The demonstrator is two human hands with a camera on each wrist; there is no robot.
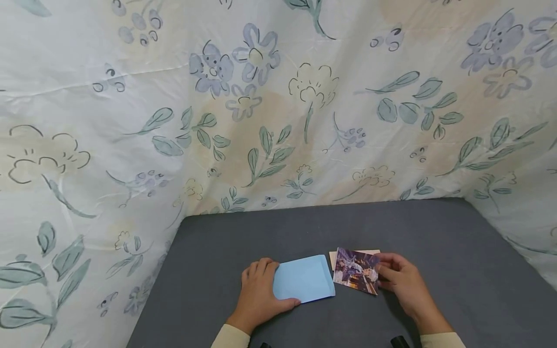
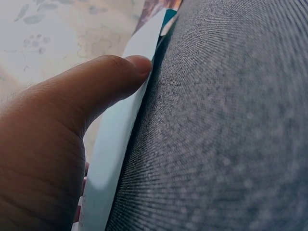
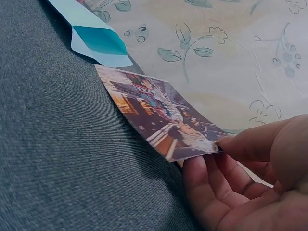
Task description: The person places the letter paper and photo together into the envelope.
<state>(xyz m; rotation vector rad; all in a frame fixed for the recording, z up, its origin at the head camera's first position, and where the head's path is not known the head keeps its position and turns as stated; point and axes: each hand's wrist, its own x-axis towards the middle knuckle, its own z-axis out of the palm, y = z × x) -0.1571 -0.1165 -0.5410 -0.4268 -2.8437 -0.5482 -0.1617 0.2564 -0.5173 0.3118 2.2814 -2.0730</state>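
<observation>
Photo card [image 1: 355, 271]: just beside blue envelope [image 1: 304, 279], open end
Right hand [image 1: 402, 282]: fingers pinching photo card edge
Left hand [image 1: 259, 292]: fingers gripping envelope edges

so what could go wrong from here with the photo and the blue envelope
The photo sits at an angle to the open mouth of the blue envelope, so if it were slid in like that, a corner might catch and bend. The right hand pinches it along one edge only, so it could twist or slip if it meets resistance. The pale card, partly hidden by the photo, could get nudged aside.
</observation>
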